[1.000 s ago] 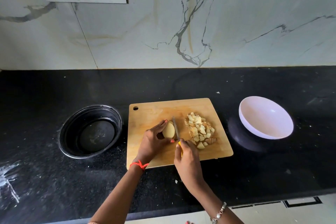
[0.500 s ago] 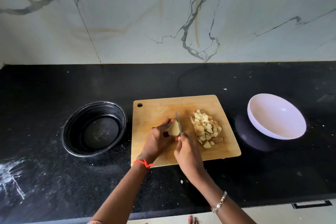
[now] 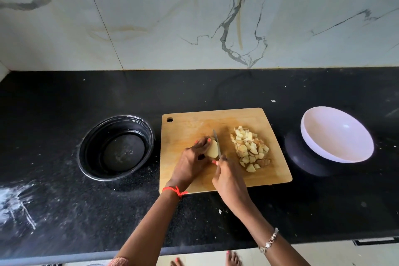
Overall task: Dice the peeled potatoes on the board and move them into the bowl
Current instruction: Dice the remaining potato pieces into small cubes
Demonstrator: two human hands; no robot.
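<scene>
Left grip [image 3: 192, 160] clenched over potato half [image 3: 212, 149], pinning it to cutting board [image 3: 194, 127] so it can't roll; your fingertips sit back from edge. Right grip [image 3: 228, 181] grasping knife [image 3: 217, 143], blade against potato's right face, likely set for next slice. Diced pile [image 3: 248, 149] kept right of blade, on side nearer white bowl [image 3: 336, 136], which holds nothing yet. Versus one second ago: your left fingers cover more potato; pile unmoved.

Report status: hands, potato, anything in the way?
Left hand holds potato on board. Right hand grips knife, blade against it. Diced pile beside; white bowl empty. Nothing blocking.
</scene>
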